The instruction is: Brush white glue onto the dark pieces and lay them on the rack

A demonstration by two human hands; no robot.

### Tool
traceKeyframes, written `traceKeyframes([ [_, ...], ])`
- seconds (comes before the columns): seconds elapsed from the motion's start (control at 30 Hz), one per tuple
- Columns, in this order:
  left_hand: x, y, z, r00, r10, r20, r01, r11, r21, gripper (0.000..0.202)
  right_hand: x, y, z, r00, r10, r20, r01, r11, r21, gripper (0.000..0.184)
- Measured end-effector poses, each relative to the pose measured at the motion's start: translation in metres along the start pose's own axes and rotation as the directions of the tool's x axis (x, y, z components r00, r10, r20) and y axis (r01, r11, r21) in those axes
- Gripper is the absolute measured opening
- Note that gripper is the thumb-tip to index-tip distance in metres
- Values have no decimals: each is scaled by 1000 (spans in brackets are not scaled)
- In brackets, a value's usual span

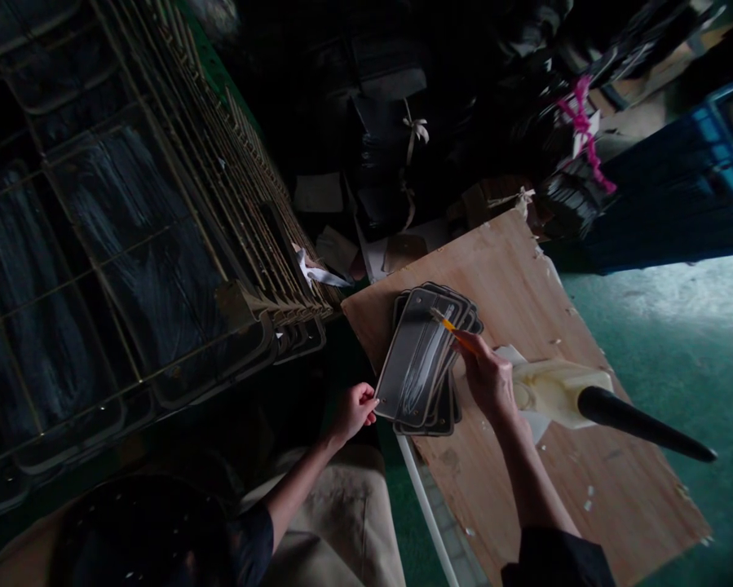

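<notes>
A stack of dark rectangular pieces with rounded corners and pale edges (403, 359) lies fanned on a plywood board. My left hand (359, 410) pinches the near left corner of the top piece. In my right hand (487, 371) is a thin brush with an orange handle (448, 324), its tip over the upper part of that piece. Whitish wet-looking streaks run down the right half of the piece. Just right of my right hand, a cream plastic bottle with a long black nozzle (555, 394) lies on its side over a white sheet.
The plywood board (586, 489) carries small white scraps. At left, a wire rack (139, 244) holds many similar dark pieces with streaks. Behind the board are bundles tied with cord (381, 155) and a pink tie (581, 122). A blue crate (665, 187) stands on the green floor at right.
</notes>
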State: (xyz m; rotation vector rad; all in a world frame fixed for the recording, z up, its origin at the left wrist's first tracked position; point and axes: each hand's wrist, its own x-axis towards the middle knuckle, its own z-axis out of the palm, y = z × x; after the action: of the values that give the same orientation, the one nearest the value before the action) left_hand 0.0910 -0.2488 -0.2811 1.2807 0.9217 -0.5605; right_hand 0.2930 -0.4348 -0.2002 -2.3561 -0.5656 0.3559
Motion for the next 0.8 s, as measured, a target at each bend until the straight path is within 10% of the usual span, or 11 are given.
traceKeyframes([
  [0.17,1,1,-1,999,-44,-9,44,999,-7,11,-9,-4,18,997,-67,-29,66,996,-54,28],
  [0.47,4,-4,-3,999,-35,1,36,998,-50,12,-106,-58,25,883,-21,469,-3,999,51,25],
  [0.67,3,-1,-2,999,-36,14,36,999,-24,6,-62,-45,21,810,47,585,-194,962,191,29],
  [0.8,4,0,-2,999,-32,2,32,999,-8,8,-14,-17,25,921,90,378,-193,950,244,32],
])
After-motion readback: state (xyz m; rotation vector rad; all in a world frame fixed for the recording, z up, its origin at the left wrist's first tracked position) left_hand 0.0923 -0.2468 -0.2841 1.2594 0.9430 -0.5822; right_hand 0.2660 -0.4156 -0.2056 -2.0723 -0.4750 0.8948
